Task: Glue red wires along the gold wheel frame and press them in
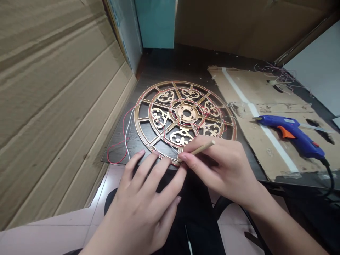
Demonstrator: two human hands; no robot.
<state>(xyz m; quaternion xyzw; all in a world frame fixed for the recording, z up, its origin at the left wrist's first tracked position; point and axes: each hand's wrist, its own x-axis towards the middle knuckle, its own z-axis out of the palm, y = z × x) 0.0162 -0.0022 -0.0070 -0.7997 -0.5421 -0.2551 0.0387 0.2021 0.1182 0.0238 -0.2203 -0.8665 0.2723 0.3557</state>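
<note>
- left hand (152, 198) is resting open fingers along the wheel (181, 114) lying beyond them, seemingly steadying it
- right hand (225, 166) is pinching a stick (204, 147) beside them, near its tip, probably for control

At frame centre, an openwork disc (181, 114) is touched by the left hand (148, 198) and a wooden stick (203, 147) is pinched by the right hand (227, 170).
</note>
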